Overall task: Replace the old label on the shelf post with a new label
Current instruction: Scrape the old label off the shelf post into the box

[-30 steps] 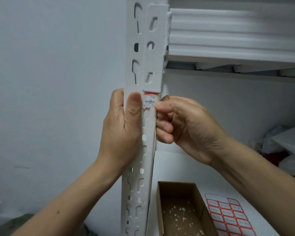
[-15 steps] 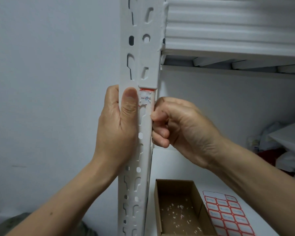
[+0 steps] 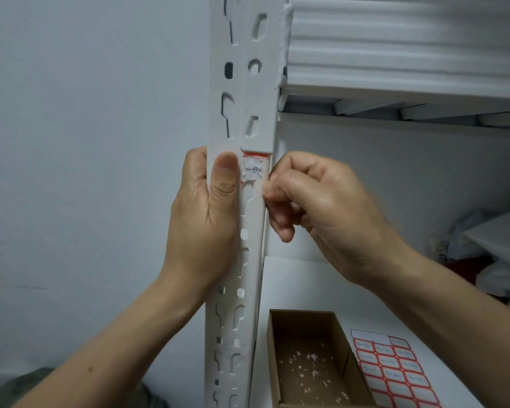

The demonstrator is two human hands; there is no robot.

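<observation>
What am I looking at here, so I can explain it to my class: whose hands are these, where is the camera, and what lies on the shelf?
There is no machine: a person works with bare hands, and a camera worn on the head looks forward and down. The left hand grips the white shelf post. The right hand, fingers curled, pinches at the torn old label on the post. On the shelf board below lie an open cardboard box holding white scraps, and a sheet of red-edged new labels.
</observation>
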